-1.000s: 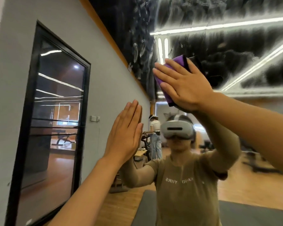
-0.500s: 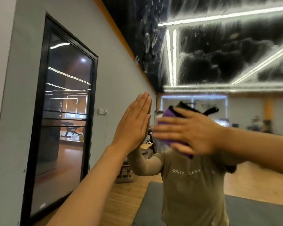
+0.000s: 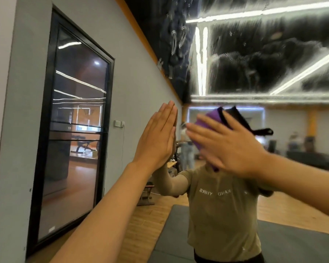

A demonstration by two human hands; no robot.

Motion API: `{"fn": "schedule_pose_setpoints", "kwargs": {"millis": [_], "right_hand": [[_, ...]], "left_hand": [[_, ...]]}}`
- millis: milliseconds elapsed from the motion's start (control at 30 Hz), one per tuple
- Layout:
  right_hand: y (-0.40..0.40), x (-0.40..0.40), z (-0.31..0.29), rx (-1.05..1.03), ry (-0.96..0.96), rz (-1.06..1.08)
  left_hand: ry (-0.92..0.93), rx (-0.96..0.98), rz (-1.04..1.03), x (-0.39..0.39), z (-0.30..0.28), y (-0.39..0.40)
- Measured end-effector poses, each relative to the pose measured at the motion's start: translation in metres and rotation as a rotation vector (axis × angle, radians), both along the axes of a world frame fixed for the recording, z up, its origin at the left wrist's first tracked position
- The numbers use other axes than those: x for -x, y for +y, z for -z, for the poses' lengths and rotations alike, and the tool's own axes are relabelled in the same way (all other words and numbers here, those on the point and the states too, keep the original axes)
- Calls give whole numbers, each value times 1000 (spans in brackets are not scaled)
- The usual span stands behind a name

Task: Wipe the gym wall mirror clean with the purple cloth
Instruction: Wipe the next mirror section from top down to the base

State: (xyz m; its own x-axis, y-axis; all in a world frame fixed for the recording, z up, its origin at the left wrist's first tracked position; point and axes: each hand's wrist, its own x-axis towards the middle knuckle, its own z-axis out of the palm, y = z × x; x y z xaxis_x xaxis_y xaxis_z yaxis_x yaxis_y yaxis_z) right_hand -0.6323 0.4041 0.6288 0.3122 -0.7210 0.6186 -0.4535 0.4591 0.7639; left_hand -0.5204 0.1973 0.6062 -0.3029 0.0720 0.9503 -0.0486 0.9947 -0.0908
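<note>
Flat and straight, my right hand (image 3: 234, 147) presses the purple cloth (image 3: 207, 122) against the gym wall mirror (image 3: 273, 63). My fingers are not curled round the cloth; they lie spread on top of it and push it onto the glass, and I think that is so more of the cloth rubs the mirror at once. The cloth is folded into a thick pad, and it sits about level with my head in the glass, a bit right of my other hand. My right hand looks blurry, so I guess it is sliding, but I cannot tell which way. My left hand (image 3: 158, 137) is open too, with its fingers straight and close together, and its palm rests flat on the mirror so it meets its own twin in the glass. I think I put it there to hold myself steady while I lean in. High up, the glass is covered in white smeary streaks (image 3: 235, 59), so that part is not clean yet. Lower down I can see my shirt and the wooden floor quite well, so I think that part is cleaner. On my left is a grey wall (image 3: 141, 82) with a dark door (image 3: 74, 130).
</note>
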Motion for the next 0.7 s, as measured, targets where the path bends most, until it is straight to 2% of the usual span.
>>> {"fn": "schedule_pose_setpoints", "kwargs": {"millis": [133, 200, 300, 367, 533, 600, 700], "right_hand": [[17, 11, 85, -281, 97, 46], [20, 15, 92, -358, 125, 57], [20, 16, 71, -422, 144, 17], [19, 13, 42, -355, 110, -11], [16, 10, -39, 21, -43, 8], [10, 9, -41, 155, -85, 13], [-1, 6, -5, 324, -116, -1]], "left_hand": [[40, -44, -23, 6, 8, 11], [63, -52, -23, 8, 16, 16], [76, -33, -27, 11, 30, 15], [90, -20, -24, 11, 39, 13], [144, -18, -21, 14, 62, 11], [156, -29, -19, 16, 69, 11], [183, -36, -13, 20, 76, 13]]}}
